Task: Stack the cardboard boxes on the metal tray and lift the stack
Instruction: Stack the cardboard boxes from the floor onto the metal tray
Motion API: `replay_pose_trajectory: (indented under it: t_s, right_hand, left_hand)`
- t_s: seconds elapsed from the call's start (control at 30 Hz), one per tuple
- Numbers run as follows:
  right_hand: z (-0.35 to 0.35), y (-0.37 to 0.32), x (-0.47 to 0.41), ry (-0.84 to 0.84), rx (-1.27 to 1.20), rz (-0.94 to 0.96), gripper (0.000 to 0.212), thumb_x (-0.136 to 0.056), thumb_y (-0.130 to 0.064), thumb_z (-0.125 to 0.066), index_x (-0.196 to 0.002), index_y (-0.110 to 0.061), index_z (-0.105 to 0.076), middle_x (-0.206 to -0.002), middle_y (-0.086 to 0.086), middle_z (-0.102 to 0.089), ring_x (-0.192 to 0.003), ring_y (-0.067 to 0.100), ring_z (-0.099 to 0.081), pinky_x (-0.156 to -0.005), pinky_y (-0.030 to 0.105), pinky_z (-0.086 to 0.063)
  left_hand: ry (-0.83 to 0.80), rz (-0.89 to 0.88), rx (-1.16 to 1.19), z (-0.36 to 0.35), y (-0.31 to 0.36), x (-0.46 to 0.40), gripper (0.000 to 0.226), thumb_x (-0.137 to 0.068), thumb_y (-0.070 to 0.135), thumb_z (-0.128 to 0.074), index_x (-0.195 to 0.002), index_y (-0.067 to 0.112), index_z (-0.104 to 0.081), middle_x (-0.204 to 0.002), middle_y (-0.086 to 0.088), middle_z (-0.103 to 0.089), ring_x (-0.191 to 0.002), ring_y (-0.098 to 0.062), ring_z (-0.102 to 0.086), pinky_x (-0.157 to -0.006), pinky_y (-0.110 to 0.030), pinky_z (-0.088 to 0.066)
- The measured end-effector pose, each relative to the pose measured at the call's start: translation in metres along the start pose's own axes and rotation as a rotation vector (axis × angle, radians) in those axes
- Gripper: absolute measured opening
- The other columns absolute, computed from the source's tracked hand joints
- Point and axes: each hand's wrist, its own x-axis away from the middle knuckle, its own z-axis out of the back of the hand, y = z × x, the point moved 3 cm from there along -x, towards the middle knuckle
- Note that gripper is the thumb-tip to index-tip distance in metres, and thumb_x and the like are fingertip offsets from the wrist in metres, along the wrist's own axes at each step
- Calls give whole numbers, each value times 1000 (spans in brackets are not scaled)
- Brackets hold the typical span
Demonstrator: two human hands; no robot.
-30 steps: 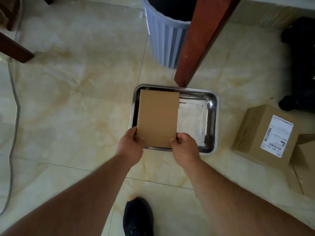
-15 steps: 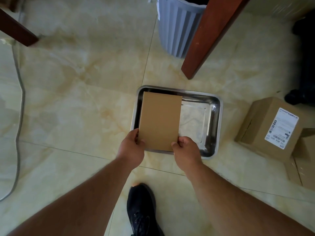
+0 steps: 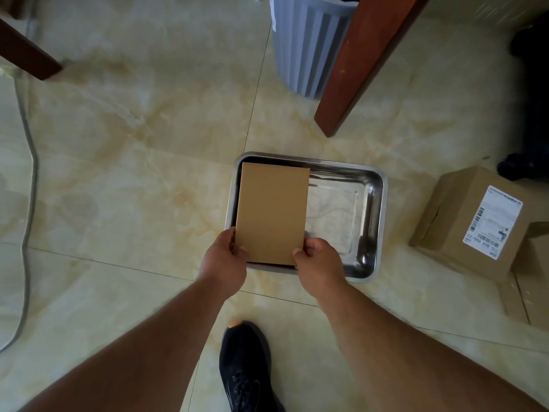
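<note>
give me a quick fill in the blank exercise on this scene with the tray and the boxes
1. The flat cardboard box is held by ____ hands, the left hand and the right hand.
2. That box covers the ____ half of the metal tray as the camera sees it.
3. The labelled box lies on the floor to the ____ of the tray.
4. The shoe on the floor is ____ in colour.

Missing words: both; left; right; black

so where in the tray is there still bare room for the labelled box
The metal tray is bare on its right half, between the plain box both hands grip and the right rim. The left half is taken. The labelled box may be too wide.
</note>
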Motion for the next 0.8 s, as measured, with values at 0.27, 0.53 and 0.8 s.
replay_pose_trajectory:
  t_s: [0.27, 0.53, 0.8]
  right_hand:
    - [2, -3, 0, -29, 43, 7, 17, -98, -26, -64, -112, -20, -71, -106, -3, -75, -97, 19, -70, -92, 40, -58]
    - [30, 6, 17, -81, -36, -30, 47, -101, -30, -63, -144, -14, -56, -136, 2, -66, -124, 21, -62, -104, 35, -48]
    - [125, 28, 32, -21, -57, -56, 47, -101, -35, -62, -143, -16, -56, -144, 1, -63, -128, 19, -61, -103, 28, -45]
  left_hand:
    - [-22, 23, -82, 0, 6, 0, 52, -103, 17, -48, -154, 23, -43, -121, 4, -62, -82, -4, -57, -59, -20, -41]
    - [41, 96, -127, -9, 17, 31, 60, -99, 29, -57, -155, 19, -36, -142, -6, -54, -105, -26, -57, -86, -37, -50]
    - [149, 72, -213, -45, 54, 92, 68, -99, 36, -59, -159, 20, -31, -160, -7, -39, -143, -34, -41, -114, -53, -39]
